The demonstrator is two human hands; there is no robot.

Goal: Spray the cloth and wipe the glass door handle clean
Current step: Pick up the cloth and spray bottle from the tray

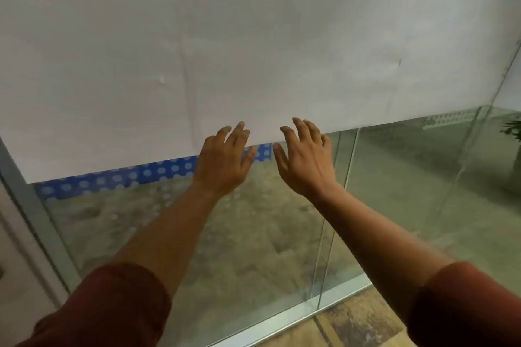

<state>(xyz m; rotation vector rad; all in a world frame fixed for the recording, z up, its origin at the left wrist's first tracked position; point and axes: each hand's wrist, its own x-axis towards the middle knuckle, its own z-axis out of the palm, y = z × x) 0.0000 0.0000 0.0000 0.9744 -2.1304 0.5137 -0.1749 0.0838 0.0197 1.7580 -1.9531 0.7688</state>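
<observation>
Whatever lies behind the glass above the hands is hidden by a white frosted covering (253,36), whose upper and left parts are cut off by the picture's edges. Part of a blue dotted strip (118,177) is covered by the left hand (222,160), and its far-left end is hidden by the frame. Whether the fingertips (239,127) of the left hand or those of the right hand (306,158) touch the glass cannot be told. A green plant (511,128), far to the right of the right hand, is cut off by the right edge and blurred. Both dark red sleeves (112,310) are cut off by the bottom edge.
</observation>
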